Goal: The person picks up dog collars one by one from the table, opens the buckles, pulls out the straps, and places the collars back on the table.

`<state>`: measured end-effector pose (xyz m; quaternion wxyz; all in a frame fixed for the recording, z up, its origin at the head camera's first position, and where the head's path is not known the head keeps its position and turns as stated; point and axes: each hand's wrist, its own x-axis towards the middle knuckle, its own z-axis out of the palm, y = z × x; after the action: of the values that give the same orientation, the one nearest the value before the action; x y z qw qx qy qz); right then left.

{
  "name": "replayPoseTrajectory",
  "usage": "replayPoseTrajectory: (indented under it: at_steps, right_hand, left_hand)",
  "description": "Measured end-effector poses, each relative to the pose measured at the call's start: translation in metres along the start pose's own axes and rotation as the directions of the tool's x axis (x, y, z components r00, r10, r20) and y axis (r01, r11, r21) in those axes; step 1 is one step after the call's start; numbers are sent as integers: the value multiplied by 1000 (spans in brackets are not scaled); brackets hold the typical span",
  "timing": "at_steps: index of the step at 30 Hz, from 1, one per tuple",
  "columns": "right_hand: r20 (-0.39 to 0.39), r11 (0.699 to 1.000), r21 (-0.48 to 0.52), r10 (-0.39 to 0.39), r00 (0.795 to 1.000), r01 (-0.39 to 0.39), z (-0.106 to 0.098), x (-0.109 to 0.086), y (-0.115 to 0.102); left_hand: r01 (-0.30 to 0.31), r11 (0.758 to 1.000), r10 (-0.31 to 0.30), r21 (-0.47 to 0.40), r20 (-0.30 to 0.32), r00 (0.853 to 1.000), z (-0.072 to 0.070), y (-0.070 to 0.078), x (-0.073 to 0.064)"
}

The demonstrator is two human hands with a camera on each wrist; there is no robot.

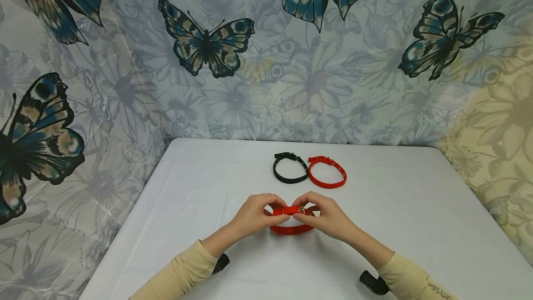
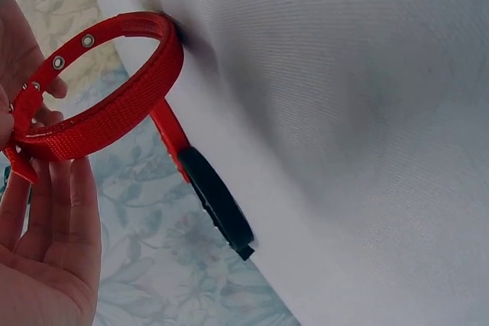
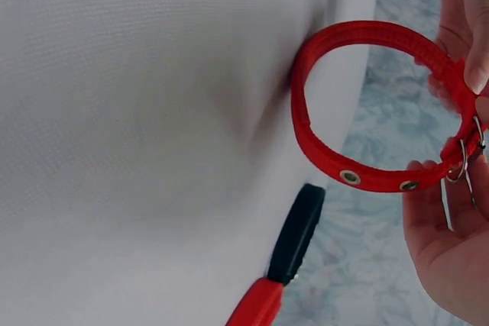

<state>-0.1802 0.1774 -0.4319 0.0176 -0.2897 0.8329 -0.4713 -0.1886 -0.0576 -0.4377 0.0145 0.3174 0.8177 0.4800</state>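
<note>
Both hands hold one red collar [image 1: 291,230] with metal eyelets and a buckle, closed into a ring. My left hand [image 1: 257,213] pinches the strap between thumb and fingers just left of the buckle. On the other side, my right hand [image 1: 326,214] pinches it by the metal ring and buckle. In the left wrist view, the collar [image 2: 114,124] loops out from the fingers, with its lower edge close to the cloth. The right wrist view shows eyelets on the collar [image 3: 336,169] and the metal buckle parts at the fingertips.
Farther back on the white-covered table [image 1: 200,189] lie a black collar [image 1: 290,180] and another red collar [image 1: 326,184], side by side and buckled into rings. A butterfly-patterned cloth [image 1: 233,101] hangs behind the table. Dark devices are at both wrists.
</note>
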Motion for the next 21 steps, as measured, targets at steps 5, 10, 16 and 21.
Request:
replayPoseTrajectory:
  at_steps: [5, 10, 16, 21]
  right_hand:
    - [-14, 1000, 1, 2, 1000, -2, 2, -1, -2]
    - [-33, 1000, 5, 7, 999, -7, 3, -1, -1]
    - [-71, 1000, 20, 10, 997, -9, 5, -3, 1]
    - [-94, 1000, 18, 14, 996, -12, 8, -4, 1]
  left_hand:
    - [0, 1000, 0, -16, -4, 1000, 0, 0, -1]
    - [1, 1000, -2, -25, -25, 1000, 1, 0, -2]
    - [-16, 999, 15, -32, -41, 999, 1, -1, -1]
    - [-21, 999, 19, -50, -44, 999, 1, -3, -1]
